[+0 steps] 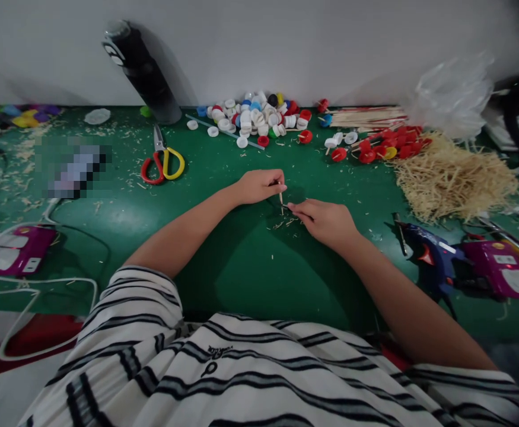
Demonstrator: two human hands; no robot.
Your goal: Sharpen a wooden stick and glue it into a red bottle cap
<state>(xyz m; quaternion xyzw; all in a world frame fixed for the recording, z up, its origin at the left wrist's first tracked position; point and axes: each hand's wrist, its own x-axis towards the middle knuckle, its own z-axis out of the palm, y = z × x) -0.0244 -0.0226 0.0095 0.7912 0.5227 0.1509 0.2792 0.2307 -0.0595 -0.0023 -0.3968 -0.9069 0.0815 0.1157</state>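
Observation:
In the head view, my left hand [258, 185] is closed in a pinch on a short, thin wooden stick [281, 198] that points down toward the green table [245, 273]. Just right of it, my right hand [327, 220] pinches a small, thin dark tool [286, 206], whose tip meets the side of the stick near its lower end. The tool looks like a small blade, but most of it is hidden by my fingers. Fine wood shavings [289, 222] lie scattered beneath both hands.
Bottle caps [254, 121] are heaped behind my hands, with scissors [164, 165] and a black bottle [146, 77] leftward. Rightward lie red caps on sticks [386, 144], wooden sticks [366, 117], straw-like shreds [455, 178] and a glue gun [437, 252]. Cables [37, 290] trail at left.

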